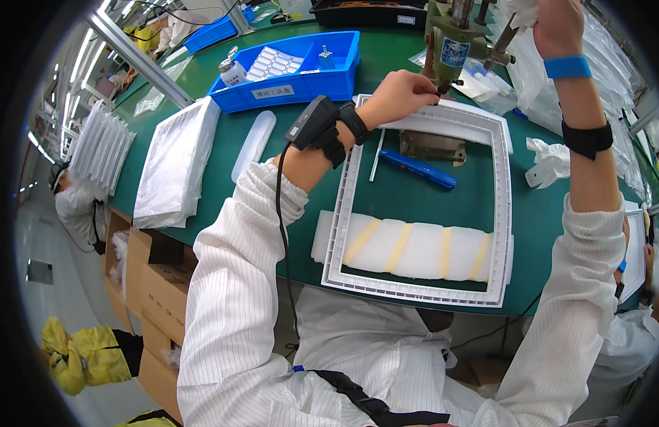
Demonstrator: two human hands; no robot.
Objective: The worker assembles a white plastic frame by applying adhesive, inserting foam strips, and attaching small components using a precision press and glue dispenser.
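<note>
— Two hands are up at the far side of the green bench [201, 85], both near the small olive-green press [454, 35]. What do you make of the left hand [401, 96]?

— It is closed down, fingertips pinched on the far edge of the white rectangular frame [422, 203], right under the machine's head. A black scanner unit [315, 122] is strapped on that wrist, with a cable running down the white sleeve.

— And the right hand [557, 18]?

— Raised high beside the press, with a blue band [568, 67] and a black strap [587, 137] on the forearm. It reaches the top edge of the view, so I cannot tell how far it is open or what it grips.

— Where does the frame lie?

— Flat on the bench in front of the person, its near side resting over a white foam block [415, 249] banded with yellowish tape. Inside the opening lie a blue pen-like tool [417, 169] and a thin white rod [377, 154].

— Anything else?

— A blue parts tray [287, 89] sits to the left of the press, with a stack of white bagged sheets [176, 164] further left.
</note>
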